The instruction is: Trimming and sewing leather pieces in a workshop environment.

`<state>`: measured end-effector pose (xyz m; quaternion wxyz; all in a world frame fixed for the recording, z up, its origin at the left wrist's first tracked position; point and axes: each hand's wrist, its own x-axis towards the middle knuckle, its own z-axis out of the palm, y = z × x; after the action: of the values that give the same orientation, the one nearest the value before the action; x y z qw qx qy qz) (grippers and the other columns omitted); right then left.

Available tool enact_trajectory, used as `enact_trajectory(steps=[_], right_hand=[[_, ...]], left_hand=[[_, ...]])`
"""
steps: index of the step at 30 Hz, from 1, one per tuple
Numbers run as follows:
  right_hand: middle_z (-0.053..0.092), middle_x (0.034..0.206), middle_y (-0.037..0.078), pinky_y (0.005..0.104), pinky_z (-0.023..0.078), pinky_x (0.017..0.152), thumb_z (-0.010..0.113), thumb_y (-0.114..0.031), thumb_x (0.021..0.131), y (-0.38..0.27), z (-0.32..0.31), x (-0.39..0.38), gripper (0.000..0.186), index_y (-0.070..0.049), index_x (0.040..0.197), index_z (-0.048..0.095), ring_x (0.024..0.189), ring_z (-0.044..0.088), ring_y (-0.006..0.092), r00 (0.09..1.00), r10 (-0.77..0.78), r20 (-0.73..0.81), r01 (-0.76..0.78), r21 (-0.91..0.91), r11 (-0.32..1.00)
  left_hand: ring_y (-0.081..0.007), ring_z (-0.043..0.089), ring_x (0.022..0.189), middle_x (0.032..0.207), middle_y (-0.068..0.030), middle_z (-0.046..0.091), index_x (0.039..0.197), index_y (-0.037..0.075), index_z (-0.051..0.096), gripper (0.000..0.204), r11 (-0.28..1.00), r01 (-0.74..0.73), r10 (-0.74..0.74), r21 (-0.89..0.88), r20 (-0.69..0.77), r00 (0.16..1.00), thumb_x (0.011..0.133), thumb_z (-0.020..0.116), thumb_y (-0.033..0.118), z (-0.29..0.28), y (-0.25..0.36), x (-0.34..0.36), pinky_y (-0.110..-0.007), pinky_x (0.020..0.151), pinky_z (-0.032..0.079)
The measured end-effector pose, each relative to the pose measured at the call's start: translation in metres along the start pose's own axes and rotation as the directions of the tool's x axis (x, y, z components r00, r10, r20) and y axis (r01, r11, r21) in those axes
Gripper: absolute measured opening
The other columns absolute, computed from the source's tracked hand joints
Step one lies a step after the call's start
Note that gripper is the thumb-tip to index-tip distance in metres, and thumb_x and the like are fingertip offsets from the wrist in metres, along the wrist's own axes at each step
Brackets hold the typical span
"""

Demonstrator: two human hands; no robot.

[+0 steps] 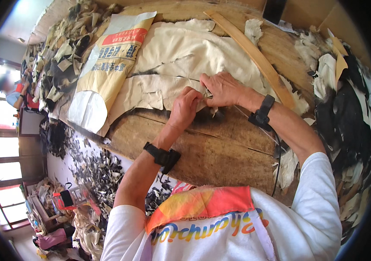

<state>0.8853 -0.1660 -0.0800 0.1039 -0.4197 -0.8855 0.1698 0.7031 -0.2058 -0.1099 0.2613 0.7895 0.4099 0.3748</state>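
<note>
Pale hide pieces (185, 48) with dark fur along some edges lie skin side up on a worn wooden board (185, 150). My left hand (184, 106) is closed in a pinch on the near edge of a hide strip (153, 92). Right beside it, my right hand (224, 90) is closed, its fingers nearly touching the left ones. A thin, shiny sliver shows between the two hands; its kind is too small to tell. From below my right hand a fine pale line, perhaps thread, runs toward the wristband.
A printed paper sack (111, 61) covers the board's left part. One curved wooden strip (255, 56) lies across the hides. Fur scraps (346, 113) heap at the right, more scraps (66, 52) at the far left. Dark clippings (103, 172) litter the floor. Another person (13, 91) is by the windows.
</note>
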Motion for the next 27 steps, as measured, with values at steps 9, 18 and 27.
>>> enact_trajectory(steps=[9,18,27], right_hand=[[0.059,0.064,0.016,0.0410,0.047,0.063,0.067,-0.028,0.067,0.005,0.006,-0.002,0.044,-0.004,0.094,0.042,0.066,0.061,0.0347,0.997,-0.053,-0.057,0.054,0.018,0.998],[0.063,0.072,0.018,0.0428,0.048,0.068,0.060,-0.016,0.071,-0.003,0.013,-0.005,0.034,-0.001,0.098,0.044,0.073,0.063,0.0352,0.993,-0.115,-0.026,0.117,0.102,0.988],[0.059,0.073,0.013,0.0425,0.041,0.067,0.049,-0.008,0.081,-0.001,0.023,-0.006,0.042,0.003,0.120,0.039,0.070,0.059,0.0311,0.959,-0.273,-0.079,0.264,-0.108,0.959]], left_hand=[[-0.0277,0.059,0.071,0.079,-0.0110,0.058,0.080,0.001,0.060,0.012,1.000,0.018,-0.018,-0.004,-0.011,1.000,0.074,0.053,-0.008,-0.001,0.000,0.000,-0.032,0.063,0.046],[-0.0243,0.060,0.072,0.080,-0.0097,0.060,0.080,0.002,0.061,0.012,0.998,0.059,-0.059,-0.004,-0.018,0.998,0.074,0.055,-0.006,0.002,-0.004,-0.002,-0.030,0.065,0.047],[-0.0217,0.060,0.072,0.078,-0.0103,0.061,0.082,0.001,0.063,0.009,0.989,0.146,-0.146,-0.011,-0.001,0.989,0.074,0.062,-0.002,-0.004,-0.010,0.006,-0.030,0.066,0.047]])
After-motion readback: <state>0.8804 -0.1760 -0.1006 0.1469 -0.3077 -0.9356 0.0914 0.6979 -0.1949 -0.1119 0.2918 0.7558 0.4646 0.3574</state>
